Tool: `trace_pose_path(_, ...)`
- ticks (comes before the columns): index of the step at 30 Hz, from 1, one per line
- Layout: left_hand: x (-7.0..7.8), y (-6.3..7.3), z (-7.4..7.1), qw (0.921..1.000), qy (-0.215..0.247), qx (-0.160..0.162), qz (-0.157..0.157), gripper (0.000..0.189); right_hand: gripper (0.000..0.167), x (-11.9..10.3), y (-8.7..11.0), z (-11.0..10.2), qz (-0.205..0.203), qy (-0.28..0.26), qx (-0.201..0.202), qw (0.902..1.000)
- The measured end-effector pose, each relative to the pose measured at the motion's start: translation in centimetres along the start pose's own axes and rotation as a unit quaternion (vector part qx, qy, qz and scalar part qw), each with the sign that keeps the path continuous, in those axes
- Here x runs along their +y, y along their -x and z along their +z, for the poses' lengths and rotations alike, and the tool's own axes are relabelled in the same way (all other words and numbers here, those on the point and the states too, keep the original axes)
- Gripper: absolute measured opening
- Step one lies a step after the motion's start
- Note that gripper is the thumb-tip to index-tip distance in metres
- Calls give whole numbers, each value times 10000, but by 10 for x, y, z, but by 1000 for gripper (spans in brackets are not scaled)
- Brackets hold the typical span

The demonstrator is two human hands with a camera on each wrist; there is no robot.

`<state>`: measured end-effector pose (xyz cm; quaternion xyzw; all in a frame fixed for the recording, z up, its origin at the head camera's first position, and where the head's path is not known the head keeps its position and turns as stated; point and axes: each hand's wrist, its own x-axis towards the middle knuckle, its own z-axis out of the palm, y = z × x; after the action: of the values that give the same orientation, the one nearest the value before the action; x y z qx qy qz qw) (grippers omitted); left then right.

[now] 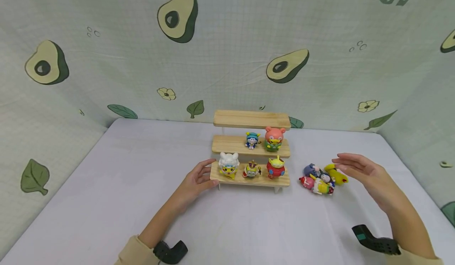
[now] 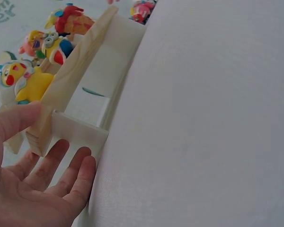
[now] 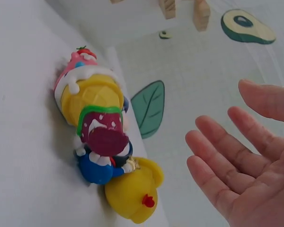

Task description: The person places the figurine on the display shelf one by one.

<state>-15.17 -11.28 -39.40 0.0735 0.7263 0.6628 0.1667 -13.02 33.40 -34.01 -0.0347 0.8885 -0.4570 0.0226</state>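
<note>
My left hand (image 1: 195, 181) holds the left end of a wooden three-tier display stand (image 1: 250, 149) at its lowest step, thumb at the front and fingers round the end. On that step stand a yellow figurine in a white hood (image 1: 228, 165), a small crowned figurine (image 1: 251, 170) and a green-headed figurine in red (image 1: 275, 167). The middle step bears a blue-capped figurine (image 1: 252, 140) and a pink-hooded one (image 1: 273, 139). My right hand (image 1: 367, 172) hovers, fingers extended and holding nothing, just right of a pile of several figurines (image 1: 320, 180), including a yellow one (image 3: 130, 194).
The stand's top tier (image 1: 251, 119) bears no figurines. A white cloth (image 1: 160, 146) covers the table. Behind and beside it hangs a pale curtain (image 1: 227, 51) with avocado prints. Each wrist wears a black device, one of them on the right wrist (image 1: 378, 243).
</note>
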Motion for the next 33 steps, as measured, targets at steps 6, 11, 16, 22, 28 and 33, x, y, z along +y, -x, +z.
trace_pose_path(6,0,0,0,10000,-12,-1,5,69,37,27,-6,-6,209,-43,65,9998)
trace_pose_path(11,2,0,1,10000,-39,24,-15,68,49,72,-17,-12,590,-44,69,9982)
trace_pose_path(16,2,0,0,10000,-64,-48,6,67,56,96,-22,-14,875,201,-12,9960)
trace_pose_path(22,1,0,0,10000,-83,-12,-21,68,48,72,-14,-11,945,325,-433,9941)
trace_pose_path(28,1,0,0,9999,-55,-1,-94,69,42,48,-6,-7,716,537,-691,9936)
trace_pose_path(33,1,0,0,9999,-44,24,-105,69,39,48,-5,-4,495,684,-730,9938)
